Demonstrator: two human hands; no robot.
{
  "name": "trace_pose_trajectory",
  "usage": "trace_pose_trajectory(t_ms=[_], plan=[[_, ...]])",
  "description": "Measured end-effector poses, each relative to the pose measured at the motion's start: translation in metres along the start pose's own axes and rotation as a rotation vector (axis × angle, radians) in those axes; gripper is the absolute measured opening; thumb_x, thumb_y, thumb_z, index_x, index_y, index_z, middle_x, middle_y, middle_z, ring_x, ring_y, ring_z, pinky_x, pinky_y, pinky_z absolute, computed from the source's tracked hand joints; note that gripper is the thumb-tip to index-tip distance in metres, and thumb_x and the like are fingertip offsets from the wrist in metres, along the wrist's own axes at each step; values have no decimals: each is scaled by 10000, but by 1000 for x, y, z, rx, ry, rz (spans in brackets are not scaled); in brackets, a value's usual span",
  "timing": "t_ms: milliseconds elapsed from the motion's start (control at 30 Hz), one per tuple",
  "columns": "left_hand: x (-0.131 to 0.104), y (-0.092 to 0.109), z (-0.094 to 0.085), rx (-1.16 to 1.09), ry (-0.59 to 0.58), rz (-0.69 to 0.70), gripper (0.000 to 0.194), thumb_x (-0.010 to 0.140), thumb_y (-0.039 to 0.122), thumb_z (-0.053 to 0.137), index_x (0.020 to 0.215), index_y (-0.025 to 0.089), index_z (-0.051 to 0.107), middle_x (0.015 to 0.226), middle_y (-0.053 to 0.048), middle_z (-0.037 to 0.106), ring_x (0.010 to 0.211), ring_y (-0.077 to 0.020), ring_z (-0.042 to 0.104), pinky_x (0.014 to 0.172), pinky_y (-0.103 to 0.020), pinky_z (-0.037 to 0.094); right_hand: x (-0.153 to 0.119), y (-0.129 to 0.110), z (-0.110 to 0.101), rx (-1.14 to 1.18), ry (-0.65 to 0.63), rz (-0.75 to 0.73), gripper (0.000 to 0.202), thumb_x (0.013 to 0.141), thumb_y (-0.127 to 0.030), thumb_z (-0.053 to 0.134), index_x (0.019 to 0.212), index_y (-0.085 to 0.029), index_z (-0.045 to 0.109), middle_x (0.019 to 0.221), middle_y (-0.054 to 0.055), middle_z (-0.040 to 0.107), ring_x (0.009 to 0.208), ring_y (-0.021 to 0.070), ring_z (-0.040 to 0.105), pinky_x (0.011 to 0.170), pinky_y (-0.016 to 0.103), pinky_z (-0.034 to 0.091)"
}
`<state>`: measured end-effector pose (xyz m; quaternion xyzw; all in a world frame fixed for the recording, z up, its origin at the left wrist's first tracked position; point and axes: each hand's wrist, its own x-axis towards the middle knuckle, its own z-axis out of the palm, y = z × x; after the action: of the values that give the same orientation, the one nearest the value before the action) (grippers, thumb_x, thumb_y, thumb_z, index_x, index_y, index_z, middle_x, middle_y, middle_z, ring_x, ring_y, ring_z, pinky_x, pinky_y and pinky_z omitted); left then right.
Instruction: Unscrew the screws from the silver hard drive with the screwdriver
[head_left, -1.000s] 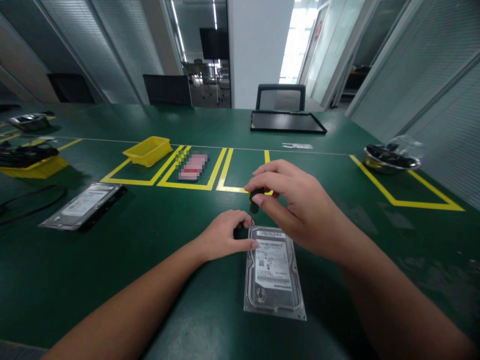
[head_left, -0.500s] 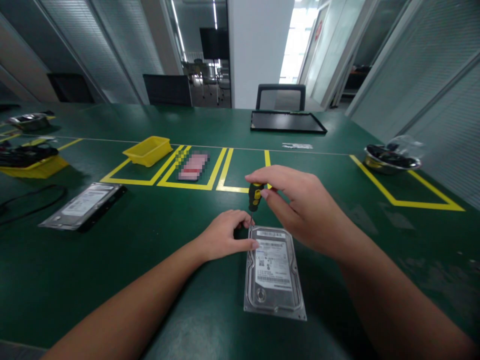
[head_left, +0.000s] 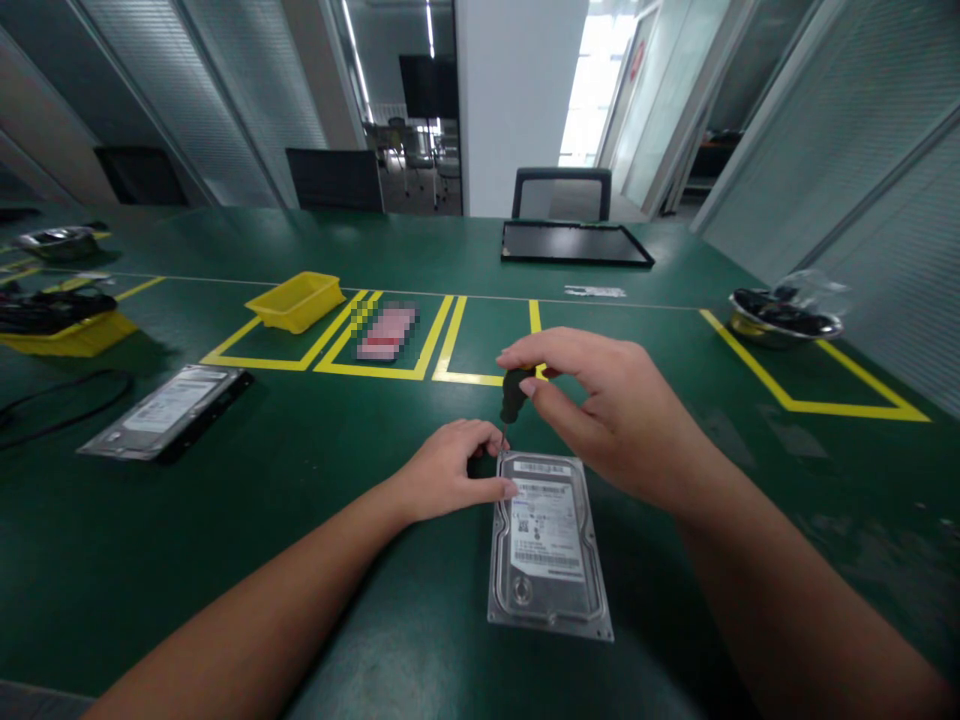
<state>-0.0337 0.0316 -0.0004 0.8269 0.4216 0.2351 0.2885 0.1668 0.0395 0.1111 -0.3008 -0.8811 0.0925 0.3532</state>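
Note:
A silver hard drive with a white label lies flat on the green table in front of me. My left hand grips its far left corner, the thumb on the top face and the fingers at the far edge. My right hand pinches the handle of a short screwdriver from above. The screwdriver stands nearly upright, slightly tilted, with its tip at the drive's far left corner beside my left fingertips. Exactly what the tip touches is too small to tell.
Another hard drive lies to the left, near a black cable. Beyond are a yellow bin, a blurred-out pink object and a black-framed panel. A metal bowl holding dark items stands right; a filled yellow bin sits far left.
The screwdriver handle has turned, its yellow markings no longer showing. My right hand has shifted slightly right with it. My left hand and the drive stay in place.

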Motion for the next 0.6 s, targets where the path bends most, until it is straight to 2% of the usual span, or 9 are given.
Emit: trace_pose_trajectory(t_ms=[333, 600], plan=[[-1, 1, -1, -7, -2, -6, 384, 774, 521, 696, 955, 198, 596, 931, -23, 631, 826, -193, 553, 751, -311, 414, 0, 1, -3, 27, -42, -30, 354, 864, -42, 455, 1114, -162, 675, 1176, 32, 669, 1099, 141, 604, 994, 289, 454], [-1, -2, 0, -6, -1, 7, 388, 778, 521, 695, 958, 193, 595, 942, -19, 629, 815, -184, 548, 741, -305, 411, 1, 2, -3, 7, -50, -53, 322, 872, -43, 472, 1103, -117, 683, 1113, 48, 680, 1041, 121, 608, 947, 237, 452]])
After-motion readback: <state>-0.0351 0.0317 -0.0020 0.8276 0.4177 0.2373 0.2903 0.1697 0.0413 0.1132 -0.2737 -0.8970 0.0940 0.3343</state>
